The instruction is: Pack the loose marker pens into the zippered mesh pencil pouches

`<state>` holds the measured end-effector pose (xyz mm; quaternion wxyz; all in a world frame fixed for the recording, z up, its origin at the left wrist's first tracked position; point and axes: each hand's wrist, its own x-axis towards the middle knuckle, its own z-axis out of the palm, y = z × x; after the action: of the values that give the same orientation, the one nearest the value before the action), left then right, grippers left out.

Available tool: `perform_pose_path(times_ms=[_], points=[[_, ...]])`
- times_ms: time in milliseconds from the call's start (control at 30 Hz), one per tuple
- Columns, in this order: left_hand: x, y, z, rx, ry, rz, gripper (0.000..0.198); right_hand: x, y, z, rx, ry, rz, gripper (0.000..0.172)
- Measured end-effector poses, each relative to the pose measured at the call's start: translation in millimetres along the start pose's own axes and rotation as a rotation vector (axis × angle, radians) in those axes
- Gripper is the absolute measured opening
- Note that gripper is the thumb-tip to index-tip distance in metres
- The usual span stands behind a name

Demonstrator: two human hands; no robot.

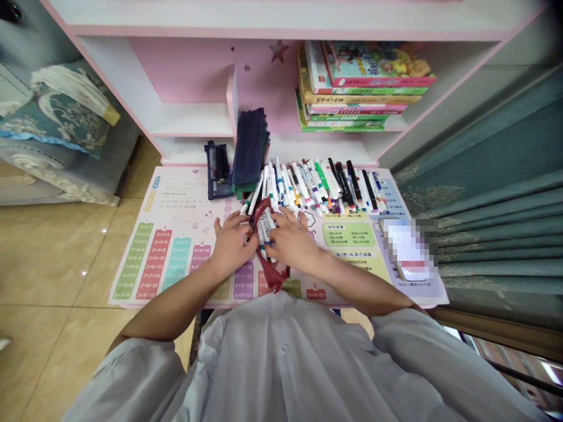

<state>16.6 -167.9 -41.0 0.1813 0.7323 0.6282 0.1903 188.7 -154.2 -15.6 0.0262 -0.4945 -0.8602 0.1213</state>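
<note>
Red pouch [271, 275], white markers [265, 225] at its opening, lies on the surface [176, 220], wearer's side of the marker row [301, 181]. Left fingers [232, 220] and right fingers [288, 215] contact its opposite sides; grip cannot be determined. Dark pouches [249, 146]: left of that row.

Dark red pencil pouch [273, 275] between left hand [233, 243] and right hand [292, 240], multicoloured markers [303, 184] beyond.
Most marker barrels are white, with black and green ones among them; the stacked pouches [248, 149] beyond the left hand are navy with green edges. Left of that hand, the pale pink study mat [176, 202] carries green, red, turquoise and purple number columns; far right of the right hand, the curtain [479, 193] is grey-teal, pale floral-patterned.
</note>
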Motion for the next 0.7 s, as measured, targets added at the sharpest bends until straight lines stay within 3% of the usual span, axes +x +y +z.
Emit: perform_pose_path(times_ms=[100, 233, 433, 700], points=[[-0.6, -0.4, 0.7, -0.007, 0.001, -0.008, 0.017, 13.4, 14.9, -7.0, 0.098, 0.111, 0.063, 0.021], [-1.0, -1.8, 2.2, -0.008, 0.008, -0.012, 0.016, 47.2, 42.6, -12.7, 0.081, 0.309, 0.273, 0.02], [-1.2, -3.5, 3.3, -0.016, -0.004, -0.01, 0.016, 85.5, 65.1, -8.9, -0.021, 0.245, 0.441, 0.033], [-1.3, -3.3, 3.1, -0.026, -0.001, -0.012, 0.016, 91.6, 68.0, 0.0, -0.124, 0.219, 0.451, 0.036]])
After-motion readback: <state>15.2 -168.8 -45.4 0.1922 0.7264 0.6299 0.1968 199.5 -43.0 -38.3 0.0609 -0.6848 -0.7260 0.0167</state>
